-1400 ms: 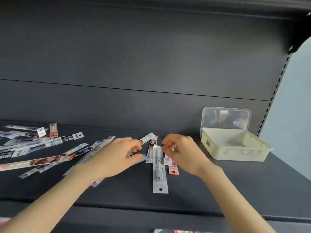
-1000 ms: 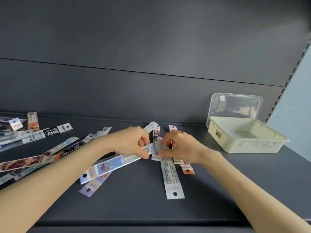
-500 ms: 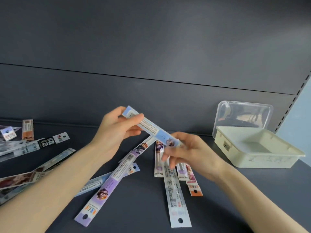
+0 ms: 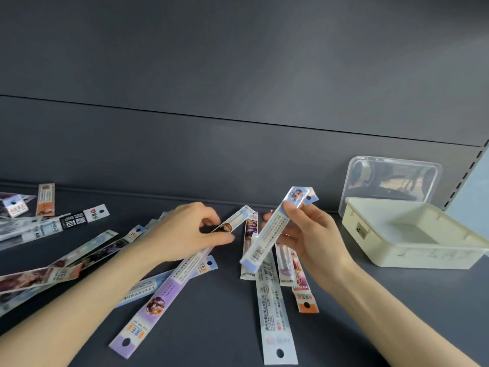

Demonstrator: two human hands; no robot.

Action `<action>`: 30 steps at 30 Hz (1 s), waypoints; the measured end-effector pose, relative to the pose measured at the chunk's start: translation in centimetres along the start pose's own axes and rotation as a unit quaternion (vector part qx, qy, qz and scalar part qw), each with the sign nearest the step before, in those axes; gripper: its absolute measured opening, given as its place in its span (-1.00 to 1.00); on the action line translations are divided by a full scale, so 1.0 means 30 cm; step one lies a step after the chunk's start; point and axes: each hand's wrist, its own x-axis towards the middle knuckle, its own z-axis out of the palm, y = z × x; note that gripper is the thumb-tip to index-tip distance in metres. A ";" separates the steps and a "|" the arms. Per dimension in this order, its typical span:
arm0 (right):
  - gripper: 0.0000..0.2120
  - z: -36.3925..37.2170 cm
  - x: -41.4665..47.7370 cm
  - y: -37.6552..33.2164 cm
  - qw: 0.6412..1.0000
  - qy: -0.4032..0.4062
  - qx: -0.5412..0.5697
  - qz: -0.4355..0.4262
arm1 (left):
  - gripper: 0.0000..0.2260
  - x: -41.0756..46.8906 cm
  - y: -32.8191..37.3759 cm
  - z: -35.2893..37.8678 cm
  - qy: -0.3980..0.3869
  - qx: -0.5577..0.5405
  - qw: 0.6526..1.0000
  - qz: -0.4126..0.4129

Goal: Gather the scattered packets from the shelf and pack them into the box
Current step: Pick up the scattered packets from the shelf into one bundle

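Observation:
Several long, narrow packets lie scattered on the dark shelf [image 4: 397, 313]. My right hand [image 4: 315, 242] holds a blue-and-white packet [image 4: 272, 229] tilted up above the shelf, a little left of the cream box [image 4: 412, 260], which stands open and looks empty. My left hand [image 4: 185, 231] pinches the upper part of a long purple packet [image 4: 158, 303] that rests diagonally on the shelf. A white packet [image 4: 275, 313] and an orange-tipped packet [image 4: 304, 300] lie below my right hand, partly hidden by it.
The box's clear lid [image 4: 391, 178] leans on the dark back wall behind the box. More packets [image 4: 53, 226] spread across the left of the shelf, out to the frame edge. A slotted upright [image 4: 468, 170] stands at the right.
Both hands held the blue-and-white packet half a second ago. Now only my right hand has it, moved right toward the box, and my left hand has dropped onto the purple packet.

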 end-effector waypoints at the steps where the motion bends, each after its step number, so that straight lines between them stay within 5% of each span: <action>1: -0.86 0.000 0.000 0.001 1.000 0.011 -0.012 -0.002 | -0.61 0.003 -0.014 0.003 0.000 0.070 0.997 -0.026; 6: -0.83 0.023 -0.010 0.018 0.999 -0.022 -0.045 0.019 | -0.75 0.000 0.001 0.029 0.002 0.084 0.995 -0.058; 13: -0.76 0.018 -0.023 0.002 0.983 -0.045 -0.176 -0.031 | -0.87 0.003 0.005 -0.017 0.061 -0.158 0.985 0.018; 17: -0.81 0.009 -0.020 -0.038 0.892 -0.014 -0.398 -0.214 | -0.91 -0.037 0.062 -0.043 0.008 -0.190 0.977 0.100; 19: -0.84 0.006 -0.026 -0.053 0.862 -0.037 -0.457 -0.213 | -0.91 -0.048 0.078 -0.043 0.016 -0.200 0.974 0.107; 24: -0.75 -0.016 -0.026 -0.067 0.875 -0.127 -0.455 -0.109 | -0.89 -0.051 0.090 -0.055 0.102 -0.277 0.950 0.104; 30: -0.73 -0.020 -0.024 -0.069 0.935 -0.153 -0.320 -0.027 | -0.95 -0.039 0.082 -0.050 0.223 -0.382 0.895 0.052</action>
